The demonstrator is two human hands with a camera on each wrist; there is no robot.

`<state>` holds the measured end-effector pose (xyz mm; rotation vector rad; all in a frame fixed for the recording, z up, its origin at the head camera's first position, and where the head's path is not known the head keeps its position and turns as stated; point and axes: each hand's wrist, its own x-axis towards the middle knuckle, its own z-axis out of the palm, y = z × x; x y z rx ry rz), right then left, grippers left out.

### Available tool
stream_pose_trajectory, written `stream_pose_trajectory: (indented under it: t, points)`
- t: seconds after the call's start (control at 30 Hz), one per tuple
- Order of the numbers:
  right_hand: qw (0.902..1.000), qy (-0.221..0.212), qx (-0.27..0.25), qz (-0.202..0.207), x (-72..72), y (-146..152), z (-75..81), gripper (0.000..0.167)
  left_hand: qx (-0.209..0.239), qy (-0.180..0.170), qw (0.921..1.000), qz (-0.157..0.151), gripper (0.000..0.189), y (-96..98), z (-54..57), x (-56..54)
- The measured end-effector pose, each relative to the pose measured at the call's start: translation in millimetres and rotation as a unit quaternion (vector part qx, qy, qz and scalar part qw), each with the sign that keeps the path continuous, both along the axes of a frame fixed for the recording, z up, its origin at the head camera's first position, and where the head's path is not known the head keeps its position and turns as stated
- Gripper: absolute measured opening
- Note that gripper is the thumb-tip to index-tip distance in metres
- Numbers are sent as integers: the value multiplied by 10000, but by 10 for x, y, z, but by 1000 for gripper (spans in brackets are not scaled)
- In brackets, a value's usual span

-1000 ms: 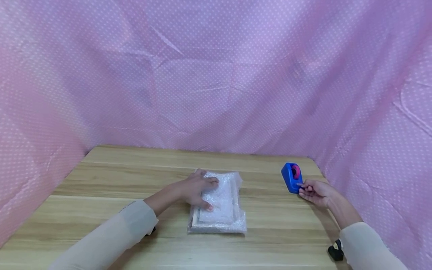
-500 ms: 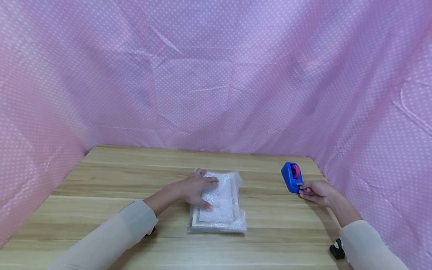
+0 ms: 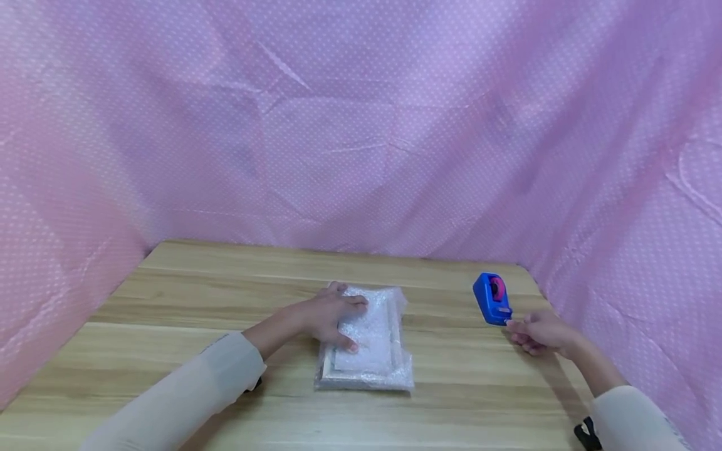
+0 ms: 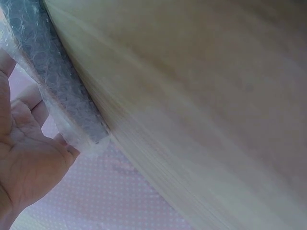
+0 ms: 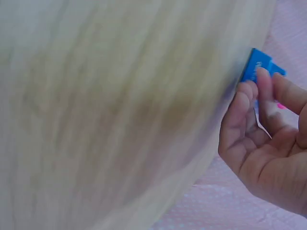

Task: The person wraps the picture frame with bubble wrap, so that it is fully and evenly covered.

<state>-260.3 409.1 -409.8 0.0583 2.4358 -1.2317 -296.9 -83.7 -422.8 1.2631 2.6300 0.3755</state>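
Note:
A flat package wrapped in bubble wrap [image 3: 369, 335] lies on the wooden table, pale layered edges showing through the film. My left hand [image 3: 333, 316] rests on its left part with fingers spread; the left wrist view shows that hand [image 4: 29, 143] against the side of the bubble wrap [image 4: 57, 72]. To the right stands a blue tape dispenser [image 3: 489, 300] with a pink core. Just at its front end, my right hand [image 3: 543, 332] pinches what looks like the end of clear tape. In the right wrist view, this hand [image 5: 268, 139] partly covers the dispenser [image 5: 256, 64].
Wooden table top [image 3: 214, 300] surrounds the package and the dispenser. Pink dotted cloth [image 3: 350, 144] hangs behind the table and along both sides. A black strap part [image 3: 588, 432] shows at the right sleeve.
My right hand has drawn back from the dispenser's front, toward the lower right. The left hand and the package have stayed in place.

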Motion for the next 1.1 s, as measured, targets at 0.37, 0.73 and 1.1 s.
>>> stream_pose_trajectory:
  t: [0.37, 0.73, 1.1]
  points:
    - [9909, -445, -1270, -96, 161, -10, 131, 20, 15, -65, 10000, -24, 90, 37, -16, 12]
    - [9813, -417, -1863, 247, 218, -510, 353, 13, -2, -121, 9999, 50, 89, 23, 18, 14]
    - [9713, -313, -2345, 243, 163, -1450, 363, 22, -5, 32, 10000, -21, 91, 17, -13, -8]
